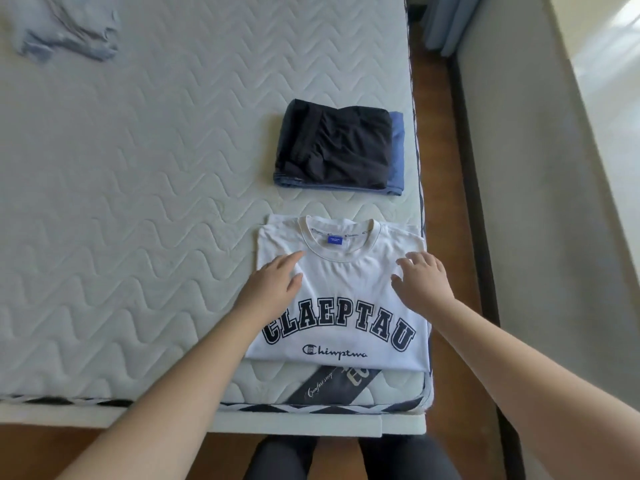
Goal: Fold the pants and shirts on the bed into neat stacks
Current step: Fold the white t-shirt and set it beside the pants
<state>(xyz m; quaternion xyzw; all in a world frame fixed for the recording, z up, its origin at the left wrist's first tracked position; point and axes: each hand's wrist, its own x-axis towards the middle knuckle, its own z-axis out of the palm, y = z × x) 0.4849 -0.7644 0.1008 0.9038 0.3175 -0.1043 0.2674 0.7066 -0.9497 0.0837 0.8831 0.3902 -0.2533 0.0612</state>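
Observation:
A white T-shirt (341,282) with dark block lettering lies folded into a rectangle at the near right corner of the bed, collar away from me. My left hand (275,284) rests flat on its left shoulder with fingers straight. My right hand (424,280) hovers over or lightly touches its right shoulder, fingers spread and relaxed. Beyond the shirt sits a stack of folded pants: a black pair (337,147) on top of a blue pair (396,150). A crumpled light-blue garment (65,27) lies at the far left of the bed.
The quilted white mattress (138,202) fills the left and centre. Its right edge runs beside a strip of wooden floor (440,168) and a pale wall or cabinet (536,202). A dark label band (332,382) is on the mattress's near side. My legs show below.

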